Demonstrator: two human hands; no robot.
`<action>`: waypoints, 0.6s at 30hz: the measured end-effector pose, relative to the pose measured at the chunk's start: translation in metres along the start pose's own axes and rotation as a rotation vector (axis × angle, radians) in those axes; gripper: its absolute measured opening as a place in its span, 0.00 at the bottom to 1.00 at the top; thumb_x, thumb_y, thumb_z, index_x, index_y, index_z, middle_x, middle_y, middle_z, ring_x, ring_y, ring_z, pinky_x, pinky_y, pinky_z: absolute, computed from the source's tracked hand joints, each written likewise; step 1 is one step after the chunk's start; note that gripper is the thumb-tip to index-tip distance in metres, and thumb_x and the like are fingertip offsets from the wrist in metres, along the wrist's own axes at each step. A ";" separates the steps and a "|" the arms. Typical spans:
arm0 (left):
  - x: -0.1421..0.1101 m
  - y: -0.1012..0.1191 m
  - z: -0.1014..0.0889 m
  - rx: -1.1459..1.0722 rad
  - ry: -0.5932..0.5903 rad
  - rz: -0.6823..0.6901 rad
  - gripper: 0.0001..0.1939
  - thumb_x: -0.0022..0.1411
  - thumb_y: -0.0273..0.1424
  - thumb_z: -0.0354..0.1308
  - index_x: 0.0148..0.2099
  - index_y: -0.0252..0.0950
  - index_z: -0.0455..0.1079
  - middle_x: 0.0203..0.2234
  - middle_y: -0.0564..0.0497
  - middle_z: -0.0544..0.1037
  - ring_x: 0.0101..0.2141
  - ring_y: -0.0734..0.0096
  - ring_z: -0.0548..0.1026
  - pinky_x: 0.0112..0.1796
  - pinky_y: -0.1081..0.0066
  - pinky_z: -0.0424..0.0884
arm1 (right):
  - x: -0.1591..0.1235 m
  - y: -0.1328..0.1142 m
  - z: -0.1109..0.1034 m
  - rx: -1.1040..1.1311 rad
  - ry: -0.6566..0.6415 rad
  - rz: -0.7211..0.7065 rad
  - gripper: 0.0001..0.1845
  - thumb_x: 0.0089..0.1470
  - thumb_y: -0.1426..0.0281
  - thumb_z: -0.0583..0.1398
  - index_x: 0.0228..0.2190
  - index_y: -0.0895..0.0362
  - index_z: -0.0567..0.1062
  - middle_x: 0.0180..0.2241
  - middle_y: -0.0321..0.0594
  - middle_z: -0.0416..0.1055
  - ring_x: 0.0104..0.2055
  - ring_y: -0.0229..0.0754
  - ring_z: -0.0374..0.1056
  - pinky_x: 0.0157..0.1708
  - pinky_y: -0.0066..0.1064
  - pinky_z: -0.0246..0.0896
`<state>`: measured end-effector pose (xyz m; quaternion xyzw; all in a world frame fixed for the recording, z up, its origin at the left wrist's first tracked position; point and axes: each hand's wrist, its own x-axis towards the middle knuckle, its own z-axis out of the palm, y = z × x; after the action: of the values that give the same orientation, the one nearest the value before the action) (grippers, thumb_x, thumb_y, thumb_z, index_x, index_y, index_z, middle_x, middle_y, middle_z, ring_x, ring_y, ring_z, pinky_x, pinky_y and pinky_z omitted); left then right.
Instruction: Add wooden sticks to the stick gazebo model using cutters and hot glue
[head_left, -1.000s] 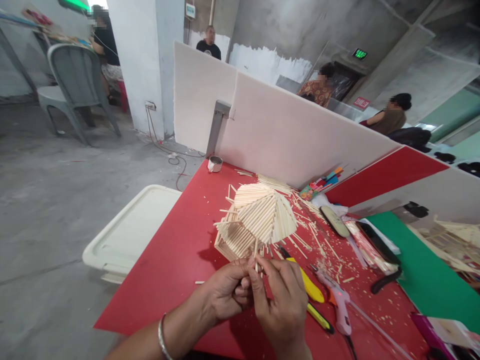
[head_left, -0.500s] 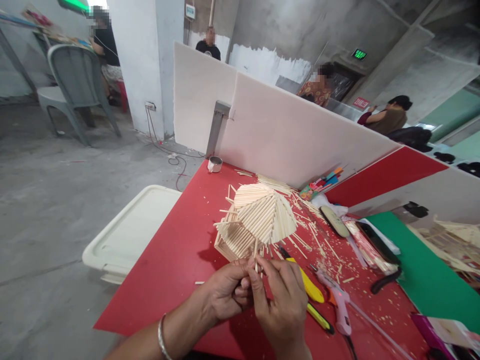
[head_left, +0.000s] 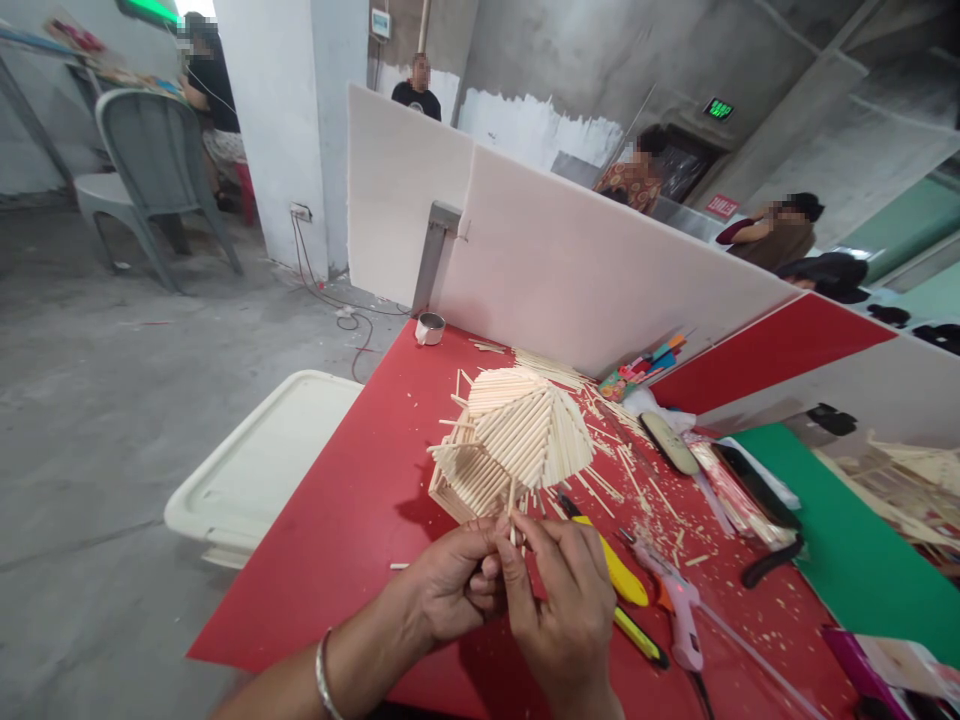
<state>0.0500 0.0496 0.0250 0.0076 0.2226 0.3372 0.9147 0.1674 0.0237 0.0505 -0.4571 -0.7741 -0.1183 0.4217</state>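
A small model house built of thin wooden sticks stands on the red tabletop, its roof rising to a ridge and several sticks poking out from its left side. At its near corner, my left hand and my right hand meet, both closed with fingertips pinched on a short wooden stick. The stick points up toward the roof edge; whether it touches the house I cannot tell. A pink glue gun and two yellow utility knives, one the larger knife, lie right of my right hand.
Loose sticks and shavings lie behind and right of the house. A metal cup stands by the white partition. Markers, a phone and a green board are at right. A pale bin lid sits left of the table.
My hands, the stick and the house stay where they were. Beyond the partition, a person at the right has raised an arm toward the head.
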 end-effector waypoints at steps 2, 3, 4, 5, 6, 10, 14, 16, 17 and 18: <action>0.000 -0.001 -0.001 -0.002 0.001 0.002 0.11 0.56 0.20 0.56 0.21 0.31 0.64 0.08 0.59 0.61 0.09 0.89 0.53 0.12 0.88 0.47 | 0.000 0.000 0.000 -0.001 0.001 0.003 0.11 0.56 0.70 0.59 0.41 0.58 0.74 0.30 0.41 0.69 0.34 0.40 0.64 0.34 0.34 0.60; 0.001 -0.001 -0.001 -0.003 0.001 0.003 0.11 0.56 0.21 0.56 0.21 0.30 0.64 0.08 0.59 0.61 0.09 0.89 0.53 0.12 0.88 0.47 | 0.000 0.000 0.000 0.002 0.000 0.005 0.11 0.55 0.70 0.59 0.41 0.59 0.74 0.30 0.41 0.69 0.34 0.40 0.64 0.34 0.34 0.60; 0.001 -0.001 -0.002 -0.004 0.001 0.004 0.11 0.56 0.21 0.56 0.21 0.30 0.65 0.08 0.59 0.61 0.09 0.89 0.54 0.12 0.88 0.47 | 0.000 0.000 0.000 0.005 -0.002 0.006 0.11 0.55 0.70 0.59 0.41 0.59 0.73 0.30 0.41 0.69 0.34 0.40 0.63 0.34 0.34 0.60; 0.001 -0.001 -0.002 -0.004 0.001 0.005 0.11 0.57 0.22 0.56 0.22 0.30 0.65 0.08 0.58 0.61 0.09 0.89 0.54 0.12 0.88 0.48 | 0.000 0.000 0.000 0.009 -0.004 0.006 0.11 0.55 0.70 0.59 0.41 0.59 0.73 0.30 0.41 0.69 0.34 0.40 0.63 0.34 0.34 0.60; 0.000 -0.001 -0.002 -0.004 0.001 0.005 0.11 0.57 0.22 0.56 0.22 0.30 0.65 0.08 0.58 0.62 0.09 0.89 0.54 0.12 0.88 0.48 | 0.000 0.000 0.000 0.012 -0.007 0.005 0.11 0.55 0.71 0.59 0.41 0.59 0.73 0.31 0.42 0.69 0.34 0.40 0.63 0.34 0.34 0.60; 0.000 0.000 -0.002 -0.001 -0.010 0.011 0.11 0.56 0.22 0.57 0.22 0.30 0.65 0.09 0.59 0.61 0.10 0.90 0.53 0.12 0.88 0.48 | -0.001 0.001 0.000 0.009 -0.012 0.004 0.11 0.55 0.71 0.59 0.42 0.58 0.73 0.31 0.42 0.70 0.34 0.40 0.63 0.34 0.34 0.60; 0.000 0.000 -0.002 0.015 -0.037 0.008 0.11 0.53 0.21 0.59 0.21 0.31 0.64 0.09 0.59 0.61 0.10 0.90 0.53 0.13 0.88 0.46 | -0.001 0.002 0.000 0.018 -0.013 0.001 0.12 0.55 0.71 0.59 0.42 0.59 0.73 0.31 0.42 0.69 0.34 0.41 0.63 0.34 0.35 0.60; 0.001 -0.001 -0.002 0.018 -0.053 0.009 0.12 0.53 0.22 0.60 0.20 0.31 0.63 0.09 0.59 0.61 0.10 0.89 0.52 0.12 0.87 0.46 | -0.001 0.002 0.000 0.018 -0.010 0.000 0.11 0.55 0.71 0.59 0.42 0.59 0.73 0.31 0.42 0.69 0.34 0.41 0.63 0.34 0.34 0.59; 0.001 -0.001 -0.003 0.018 -0.056 0.010 0.12 0.53 0.23 0.60 0.21 0.31 0.63 0.09 0.59 0.61 0.10 0.89 0.52 0.12 0.87 0.46 | -0.001 0.002 0.000 0.017 -0.010 0.000 0.11 0.55 0.71 0.59 0.42 0.59 0.73 0.31 0.42 0.69 0.34 0.41 0.63 0.34 0.34 0.59; 0.001 -0.001 -0.003 0.016 -0.057 0.012 0.11 0.53 0.23 0.60 0.21 0.31 0.63 0.09 0.60 0.61 0.10 0.89 0.52 0.12 0.87 0.46 | -0.001 0.002 0.000 0.015 -0.011 0.001 0.11 0.55 0.71 0.59 0.42 0.59 0.73 0.31 0.42 0.70 0.34 0.41 0.63 0.34 0.34 0.59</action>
<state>0.0504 0.0492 0.0215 0.0259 0.1989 0.3407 0.9185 0.1691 0.0239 0.0491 -0.4551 -0.7769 -0.1096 0.4210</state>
